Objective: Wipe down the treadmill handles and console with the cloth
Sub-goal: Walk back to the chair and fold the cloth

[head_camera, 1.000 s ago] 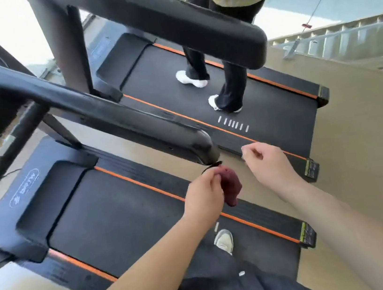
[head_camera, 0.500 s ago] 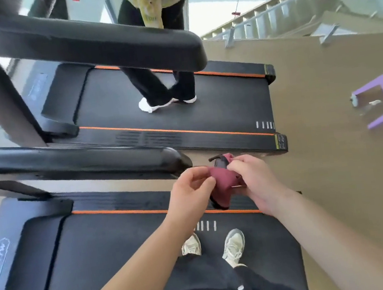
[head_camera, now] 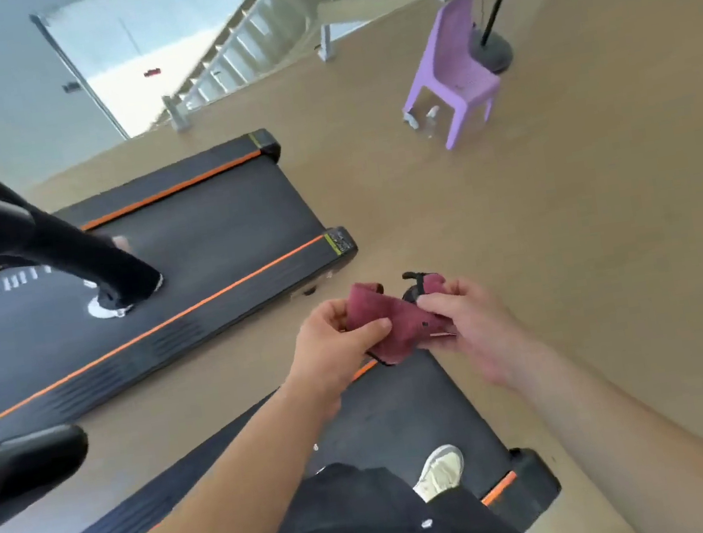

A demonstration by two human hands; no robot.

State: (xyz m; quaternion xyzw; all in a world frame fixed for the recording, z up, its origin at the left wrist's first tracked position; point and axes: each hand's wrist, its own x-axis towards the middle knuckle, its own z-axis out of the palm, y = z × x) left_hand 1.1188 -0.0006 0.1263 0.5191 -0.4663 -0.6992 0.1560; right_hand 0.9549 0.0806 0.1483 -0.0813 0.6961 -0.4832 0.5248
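In the head view, which is the only one I have, I judge the step in hand to be readying the cloth (head_camera: 394, 323) rather than wiping, since it touches no part of the machine. It hangs in the air just right of the frame's centre, above the back end of the treadmill belt (head_camera: 407, 416) I'm standing on. My left hand (head_camera: 337, 336) pinches its left end with thumb and curled fingers. My right hand (head_camera: 471, 326) pinches the right side with its fingertips, the palm turned partly up. The cloth is bunched and half folded, so its shape is loose, but its long axis runs roughly across the frame from one hand to the other, sloping a little down to the right. One corner pokes up at the top left of the bundle, and a small black loop (head_camera: 415, 282) sticks up beside my right fingers. I can't tell what that loop is. The only handle I see is a rounded black end (head_camera: 21, 466) at the lower left edge, well apart from the cloth. The console is out of view. The next move, as I read it, calls for gathering the cloth flat into one hand, then turning back left to lay it on that handle. A second treadmill (head_camera: 212, 249) lies at centre left with someone's leg (head_camera: 67, 247) on it.
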